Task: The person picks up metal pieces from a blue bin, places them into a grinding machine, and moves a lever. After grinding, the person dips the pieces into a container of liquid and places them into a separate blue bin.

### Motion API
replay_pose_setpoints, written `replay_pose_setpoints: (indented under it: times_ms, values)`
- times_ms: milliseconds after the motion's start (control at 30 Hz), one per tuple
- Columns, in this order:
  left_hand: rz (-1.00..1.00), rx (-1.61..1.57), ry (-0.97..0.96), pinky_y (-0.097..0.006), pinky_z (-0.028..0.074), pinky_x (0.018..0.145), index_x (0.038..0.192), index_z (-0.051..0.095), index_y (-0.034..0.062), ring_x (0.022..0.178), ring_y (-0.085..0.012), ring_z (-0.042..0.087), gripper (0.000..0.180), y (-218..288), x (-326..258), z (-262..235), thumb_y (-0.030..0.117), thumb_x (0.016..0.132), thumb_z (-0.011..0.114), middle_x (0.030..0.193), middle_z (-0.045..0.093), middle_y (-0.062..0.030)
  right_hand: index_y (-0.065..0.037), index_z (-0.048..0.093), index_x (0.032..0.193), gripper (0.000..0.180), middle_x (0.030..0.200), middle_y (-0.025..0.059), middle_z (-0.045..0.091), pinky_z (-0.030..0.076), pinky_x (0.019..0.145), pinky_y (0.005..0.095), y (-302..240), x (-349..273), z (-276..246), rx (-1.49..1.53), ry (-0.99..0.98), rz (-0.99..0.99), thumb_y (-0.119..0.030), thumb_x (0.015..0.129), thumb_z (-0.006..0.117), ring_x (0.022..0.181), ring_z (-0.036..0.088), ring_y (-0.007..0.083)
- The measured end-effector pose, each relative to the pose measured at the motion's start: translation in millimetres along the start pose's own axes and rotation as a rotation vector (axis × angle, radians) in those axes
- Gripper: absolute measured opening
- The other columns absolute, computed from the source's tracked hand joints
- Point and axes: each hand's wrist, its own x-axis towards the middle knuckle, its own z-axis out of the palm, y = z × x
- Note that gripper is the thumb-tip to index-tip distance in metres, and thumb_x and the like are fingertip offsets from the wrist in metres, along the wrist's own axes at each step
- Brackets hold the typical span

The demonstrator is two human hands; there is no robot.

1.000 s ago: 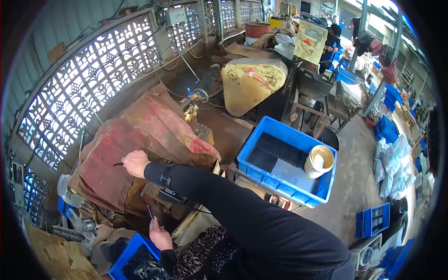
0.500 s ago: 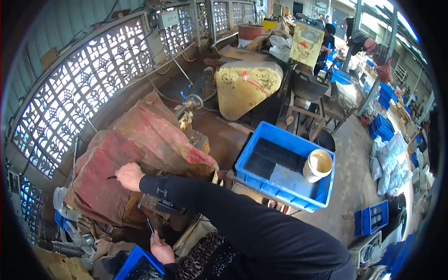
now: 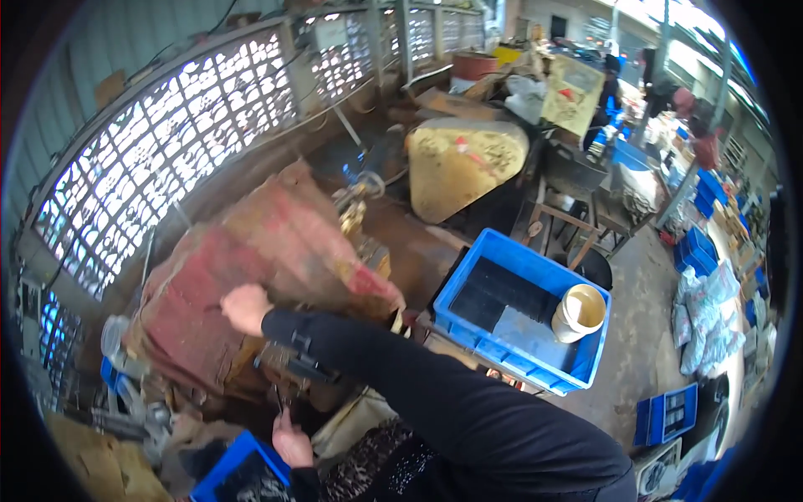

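While my right hand (image 3: 245, 306) presses closed on the red cloth (image 3: 251, 276) ahead, my left hand (image 3: 290, 437), nearer me, pinches a thin tool (image 3: 278, 397) pointing up.

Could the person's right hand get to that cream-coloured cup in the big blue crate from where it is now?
Probably yes. The right hand rests on the red cloth, well to the left of the crate. The crate is open-topped, the cup stands uncovered near its rim, and nothing blocks the path across.
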Motion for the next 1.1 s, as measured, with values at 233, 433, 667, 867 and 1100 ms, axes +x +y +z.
replay_pose_setpoints:
  times_ms: [233,433,667,867,1100]
  values:
    - [0.059,0.046,0.101,-0.043,0.051,0.076,0.115,0.065,0.0042,0.089,-0.0376,0.060,0.043,10,13,0,-0.004,0.073,0.056,0.101,0.061,-0.0186,-0.016,0.075,0.075,0.019,0.082,0.0121,0.071,0.054,0.066,0.0496,15,-3,-31,-0.082,-0.105,-0.099,-0.026,0.080,0.059,0.079,0.068,0.0335]
    - [-0.070,-0.211,0.213,-0.038,0.051,0.070,0.108,0.067,0.0008,0.079,-0.0323,0.062,0.040,-22,17,14,-0.011,0.072,0.052,0.090,0.063,-0.0165,-0.008,0.066,0.093,0.027,0.081,0.0177,0.066,0.050,0.069,0.0497,9,-58,-70,0.119,-0.123,-0.092,-0.032,0.094,0.056,0.079,0.064,0.0387]
    - [0.016,-0.071,0.121,-0.043,0.051,0.074,0.116,0.064,0.0034,0.086,-0.0360,0.062,0.038,-9,68,3,0.000,0.078,0.057,0.095,0.064,-0.0175,-0.010,0.065,0.087,0.013,0.079,0.0135,0.065,0.051,0.062,0.0435,5,-167,-119,0.287,-0.012,-0.207,-0.023,0.087,0.066,0.073,0.064,0.0344]
    - [0.208,0.332,-0.022,-0.045,0.052,0.072,0.114,0.065,0.0040,0.083,-0.0369,0.062,0.032,-38,83,32,0.013,0.083,0.062,0.089,0.062,-0.0188,-0.013,0.059,0.088,0.017,0.070,0.0072,0.054,0.048,0.053,0.0432,0,-243,-121,0.240,-0.083,-0.227,-0.018,0.073,0.065,0.065,0.060,0.0293]
    - [0.337,0.260,-0.149,-0.049,0.050,0.070,0.083,0.068,0.0039,0.079,-0.0400,0.062,0.013,-37,86,32,0.014,0.083,0.060,0.081,0.065,-0.0199,-0.013,0.056,0.093,0.022,0.076,0.0087,0.055,0.047,0.053,0.0460,10,-295,-138,0.203,-0.271,-0.209,-0.020,0.074,0.065,0.067,0.061,0.0329]
